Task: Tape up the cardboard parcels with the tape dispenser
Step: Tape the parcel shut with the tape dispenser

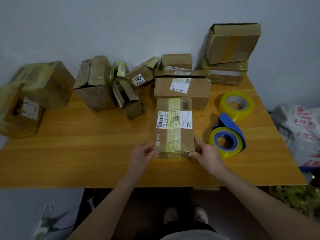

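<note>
A flat cardboard parcel (174, 127) with a white shipping label and a strip of yellowish tape down its middle lies on the wooden table (86, 153) in front of me. My left hand (142, 154) grips its near left corner and my right hand (206, 152) grips its near right corner. The blue tape dispenser (228, 135), loaded with a yellowish roll, rests on the table just right of my right hand, untouched.
A spare roll of tape (236, 105) lies behind the dispenser. Several taped and torn cardboard parcels (97, 84) line the back of the table, with two stacked at the back right (230, 49). A white printed bag (301, 132) sits off the table's right edge.
</note>
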Tool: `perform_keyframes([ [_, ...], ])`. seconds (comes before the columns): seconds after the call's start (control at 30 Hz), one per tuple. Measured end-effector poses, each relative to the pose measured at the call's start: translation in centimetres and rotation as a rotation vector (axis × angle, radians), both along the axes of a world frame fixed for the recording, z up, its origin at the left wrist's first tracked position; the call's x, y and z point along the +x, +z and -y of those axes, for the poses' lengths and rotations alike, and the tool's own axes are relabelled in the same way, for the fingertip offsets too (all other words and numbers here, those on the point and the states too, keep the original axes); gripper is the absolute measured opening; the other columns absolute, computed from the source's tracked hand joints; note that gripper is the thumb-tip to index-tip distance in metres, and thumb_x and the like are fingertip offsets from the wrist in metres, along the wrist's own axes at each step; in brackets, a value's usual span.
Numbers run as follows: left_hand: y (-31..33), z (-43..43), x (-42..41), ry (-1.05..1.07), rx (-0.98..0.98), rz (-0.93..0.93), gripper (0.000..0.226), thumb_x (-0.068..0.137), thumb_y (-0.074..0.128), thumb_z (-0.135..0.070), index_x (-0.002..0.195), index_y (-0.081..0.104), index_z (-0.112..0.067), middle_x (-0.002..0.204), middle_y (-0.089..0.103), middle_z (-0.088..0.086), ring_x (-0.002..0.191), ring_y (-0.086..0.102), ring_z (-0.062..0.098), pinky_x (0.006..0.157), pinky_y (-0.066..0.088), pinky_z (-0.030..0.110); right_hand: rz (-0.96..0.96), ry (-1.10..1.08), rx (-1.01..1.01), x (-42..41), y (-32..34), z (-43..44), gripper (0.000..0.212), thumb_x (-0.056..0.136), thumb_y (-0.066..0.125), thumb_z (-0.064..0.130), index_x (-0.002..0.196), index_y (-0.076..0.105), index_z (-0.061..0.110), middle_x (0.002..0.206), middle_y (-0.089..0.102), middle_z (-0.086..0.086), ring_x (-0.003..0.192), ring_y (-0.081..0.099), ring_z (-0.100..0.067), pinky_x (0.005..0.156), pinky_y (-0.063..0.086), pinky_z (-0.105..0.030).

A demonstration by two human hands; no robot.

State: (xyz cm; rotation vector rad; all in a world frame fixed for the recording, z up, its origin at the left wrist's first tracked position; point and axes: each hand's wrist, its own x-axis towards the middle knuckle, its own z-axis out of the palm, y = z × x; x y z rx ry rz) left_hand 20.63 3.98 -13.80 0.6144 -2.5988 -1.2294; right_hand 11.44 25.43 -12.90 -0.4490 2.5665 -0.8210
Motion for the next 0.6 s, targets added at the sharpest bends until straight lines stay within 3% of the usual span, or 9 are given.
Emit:
perform_keyframes([
  [0.07, -0.3, 0.4, 0.1, -0.087, -0.185, -0.056, 0.029, 0.071, 0.08, -0.008, 0.098, 0.072, 0.0, 0.079, 0.055, -0.006, 0.067, 0.054, 0.007, 0.065, 0.043, 0.003, -0.126, 0.025, 0.058, 0.1, -0.7, -0.1, 0.079, 0.087, 0.068, 0.032, 0.152, 0.024, 0.023, 0.107, 0.069, -0.005, 0.094, 0.064, -0.018, 0.077, 0.05, -0.023],
  [0.13, -0.7, 0.6, 0.2, -0.166, -0.309, -0.085, 0.034, 0.067, 0.083, -0.008, 0.096, 0.069, 0.003, 0.079, 0.058, 0.007, 0.069, 0.057, 0.018, 0.067, 0.052, 0.018, -0.203, 0.017, 0.085, 0.1, -1.4, 0.1, 0.081, 0.085, 0.071, 0.037, 0.151, 0.028, 0.02, 0.101, 0.069, -0.005, 0.088, 0.065, -0.019, 0.073, 0.05, -0.025],
  [0.2, -0.9, 0.4, 0.1, -0.174, -0.321, -0.041, 0.037, 0.07, 0.082, -0.012, 0.101, 0.065, 0.001, 0.084, 0.057, 0.008, 0.072, 0.057, 0.02, 0.066, 0.054, 0.03, -0.204, -0.006, 0.128, 0.1, -2.0, 0.4, 0.074, 0.083, 0.071, 0.04, 0.144, 0.034, 0.019, 0.096, 0.069, -0.005, 0.082, 0.066, -0.02, 0.069, 0.055, -0.029],
  [0.27, -1.1, -0.1, 0.0, -0.137, -0.29, 0.112, 0.04, 0.076, 0.078, -0.023, 0.106, 0.056, -0.009, 0.093, 0.056, 0.0, 0.083, 0.057, 0.015, 0.069, 0.045, 0.023, -0.169, -0.014, 0.206, 0.3, -2.3, 0.6, 0.067, 0.081, 0.071, 0.045, 0.131, 0.035, 0.019, 0.097, 0.068, -0.004, 0.08, 0.066, -0.02, 0.065, 0.056, -0.034],
  [0.37, -1.4, -0.4, 0.0, -0.091, -0.238, 0.272, 0.069, 0.069, 0.079, -0.042, 0.121, 0.044, -0.016, 0.122, 0.052, -0.002, 0.108, 0.053, 0.012, 0.083, 0.042, 0.021, -0.171, -0.021, 0.282, 0.6, -2.5, 0.9, 0.096, 0.07, 0.069, 0.068, 0.14, 0.022, 0.022, 0.119, 0.057, -0.002, 0.084, 0.064, -0.018, 0.054, 0.048, -0.027],
  [0.4, -1.1, -0.6, -0.2, -0.074, -0.181, 0.27, 0.086, 0.066, 0.079, -0.047, 0.134, 0.037, -0.017, 0.134, 0.046, -0.001, 0.119, 0.049, 0.015, 0.092, 0.043, 0.026, -0.199, -0.013, 0.301, 0.7, -2.3, 1.0, 0.108, 0.066, 0.063, 0.077, 0.145, 0.013, 0.023, 0.123, 0.051, -0.002, 0.085, 0.061, -0.017, 0.051, 0.043, -0.024],
  [0.47, -0.7, -0.9, -0.7, -0.113, -0.129, 0.244, 0.109, 0.066, 0.073, -0.058, 0.15, 0.014, -0.021, 0.151, 0.032, 0.0, 0.133, 0.038, 0.018, 0.104, 0.039, 0.04, -0.261, 0.01, 0.315, 0.8, -2.0, 1.5, 0.113, 0.066, 0.048, 0.087, 0.148, -0.002, 0.027, 0.125, 0.043, -0.004, 0.083, 0.059, -0.017, 0.049, 0.042, -0.024],
  [0.6, -0.4, -1.3, -1.9, -0.244, -0.349, 0.302, 0.106, 0.078, 0.06, -0.058, 0.152, -0.005, -0.019, 0.15, 0.036, 0.005, 0.127, 0.047, 0.022, 0.098, 0.044, 0.037, -0.318, 0.093, 0.362, 0.0, -1.5, 2.7, 0.099, 0.075, 0.039, 0.082, 0.151, 0.0, 0.032, 0.12, 0.051, -0.007, 0.084, 0.062, -0.022, 0.056, 0.049, -0.03],
])
